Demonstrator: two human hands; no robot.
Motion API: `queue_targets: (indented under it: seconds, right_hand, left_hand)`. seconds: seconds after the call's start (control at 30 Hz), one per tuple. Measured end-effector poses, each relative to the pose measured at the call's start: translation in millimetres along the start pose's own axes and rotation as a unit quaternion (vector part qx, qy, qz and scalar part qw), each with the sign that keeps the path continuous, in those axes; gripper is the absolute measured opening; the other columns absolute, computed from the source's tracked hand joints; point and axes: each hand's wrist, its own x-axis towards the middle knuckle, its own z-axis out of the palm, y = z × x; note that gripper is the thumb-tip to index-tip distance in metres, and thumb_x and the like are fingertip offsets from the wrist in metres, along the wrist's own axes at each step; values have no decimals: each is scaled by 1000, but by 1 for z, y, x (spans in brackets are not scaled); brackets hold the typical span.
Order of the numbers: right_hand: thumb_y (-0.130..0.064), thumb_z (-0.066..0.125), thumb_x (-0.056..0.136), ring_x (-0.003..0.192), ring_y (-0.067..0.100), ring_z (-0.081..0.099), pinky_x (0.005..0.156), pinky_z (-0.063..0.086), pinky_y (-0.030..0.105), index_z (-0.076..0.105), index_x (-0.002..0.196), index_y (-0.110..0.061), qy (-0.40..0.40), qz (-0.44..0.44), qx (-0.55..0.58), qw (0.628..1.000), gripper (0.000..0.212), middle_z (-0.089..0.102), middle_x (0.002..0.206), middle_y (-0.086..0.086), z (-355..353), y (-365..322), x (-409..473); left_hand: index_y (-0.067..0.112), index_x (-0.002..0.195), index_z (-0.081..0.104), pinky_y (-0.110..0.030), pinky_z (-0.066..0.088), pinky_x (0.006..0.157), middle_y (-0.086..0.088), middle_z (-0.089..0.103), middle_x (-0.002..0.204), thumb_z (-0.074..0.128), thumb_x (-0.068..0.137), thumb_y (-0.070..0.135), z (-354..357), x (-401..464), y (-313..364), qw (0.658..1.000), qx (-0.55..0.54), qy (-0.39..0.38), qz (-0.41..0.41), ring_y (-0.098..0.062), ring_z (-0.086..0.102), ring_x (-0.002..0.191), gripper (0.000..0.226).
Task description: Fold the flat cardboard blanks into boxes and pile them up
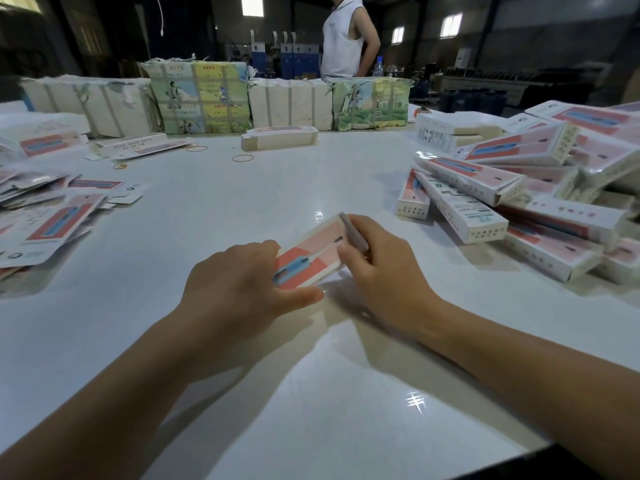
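Both hands (239,275) (377,261) forward, fingers curled.

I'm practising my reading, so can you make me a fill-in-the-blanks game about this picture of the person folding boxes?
1. Both hands hold one pink and ____ box.
2. The pile of folded boxes lies on the person's ____ side.
3. The flat blanks lie on the person's ____ side.
4. A loose rubber ____ lies on the white table.

Missing words: white; right; left; band

Honestly nothing here is readable. There's small print on the folded boxes (540,199) at the right of the frame and on the wrapped bundles (201,95) along the top, but it's all way too blurry to make out.
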Motion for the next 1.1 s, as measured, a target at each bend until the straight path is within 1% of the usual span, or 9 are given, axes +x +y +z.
queue_targets:
  seconds: [0.07,0.13,0.27,0.4,0.57,0.73,0.93,1.03,1.1]
  right_hand:
    - [-20,46,99,83,15,63,74,50,27,57,117,-17,-6,-14,-4,1000,22,67,93,1,1,-1,-2]
    - [-25,49,98,89,21,65,86,53,33,67,107,-17,5,48,127,991,22,70,93,5,0,-5,2]
    - [-17,59,91,89,21,69,92,54,35,72,95,-11,13,203,422,883,15,74,88,7,-6,-3,16]
    - [6,56,87,82,19,71,78,58,28,70,100,-4,29,216,481,849,21,74,87,8,-8,0,20]
    - [5,53,89,82,18,72,75,59,28,75,90,-11,39,195,494,846,26,75,88,6,-11,-1,18]
    - [4,50,92,85,17,72,77,58,27,76,84,-18,39,191,462,865,35,75,88,3,-10,-3,16]
    - [2,42,95,87,8,68,83,55,27,73,72,-48,31,67,278,958,63,73,82,-16,-7,-3,9]
    - [-1,37,96,84,25,64,81,54,41,72,85,-32,53,21,181,982,48,72,84,-1,-4,-2,5]
    - [0,35,93,72,22,58,67,47,34,66,92,-21,52,-13,114,992,37,67,80,7,-2,-3,1]
  left_hand:
    - [30,98,47,-26,55,62,12,56,92,35,53,80,-1,-2,0,1000,-14,13,-6,-11,57,62,69]
    - [30,98,47,-29,56,62,12,57,91,35,55,80,-3,-5,-2,999,-24,33,-9,-11,58,63,68]
    - [29,103,47,-26,51,57,13,53,93,33,58,80,-3,-9,-1,997,10,79,-1,-9,54,62,70]
    - [23,115,50,-25,46,57,6,59,102,40,65,77,-1,-7,2,991,47,121,12,-12,53,70,74]
    - [11,118,57,-35,51,59,-7,67,102,60,69,63,0,-10,4,985,54,157,42,-27,63,75,72]
    - [5,117,60,-43,55,58,-14,68,99,53,66,62,-1,-11,5,984,76,153,57,-33,65,69,77]
    - [2,113,62,-41,54,56,-16,69,95,57,64,59,-1,-10,7,984,96,135,60,-34,65,65,75]
    - [1,111,62,-41,54,56,-17,69,95,57,64,58,-1,-10,9,985,84,141,57,-33,65,63,74]
    - [1,110,62,-40,54,55,-17,69,93,57,64,58,-1,-9,11,985,73,145,53,-33,64,62,74]
